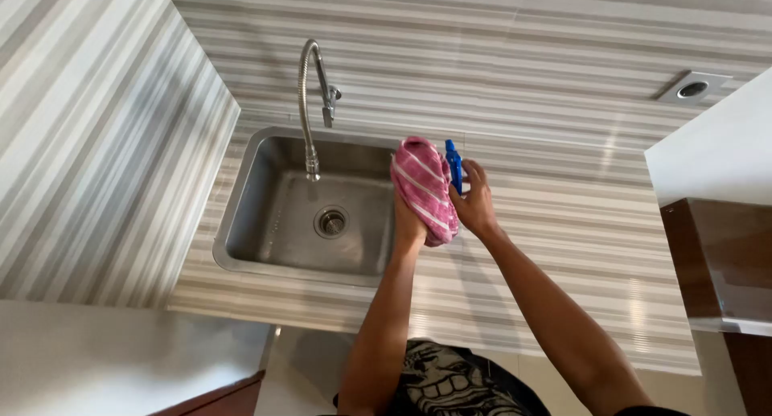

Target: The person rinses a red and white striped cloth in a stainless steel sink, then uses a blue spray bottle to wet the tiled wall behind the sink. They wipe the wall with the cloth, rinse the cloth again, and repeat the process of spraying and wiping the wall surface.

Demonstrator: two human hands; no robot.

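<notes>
Pink white-striped cloth (424,187), blue bottle (454,165) (grey-striped counter (563,247))

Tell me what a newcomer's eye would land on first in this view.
The pink striped cloth stands out at centre, draped over the left hand just right of the steel sink. Against it the right hand holds a small blue object, too hidden to identify. Behind, a curved tap rises over the basin, and grey striped tiles cover counter and walls.

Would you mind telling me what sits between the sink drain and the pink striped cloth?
In the head view, only bare steel sink floor lies between the round drain and the pink striped cloth.
</notes>
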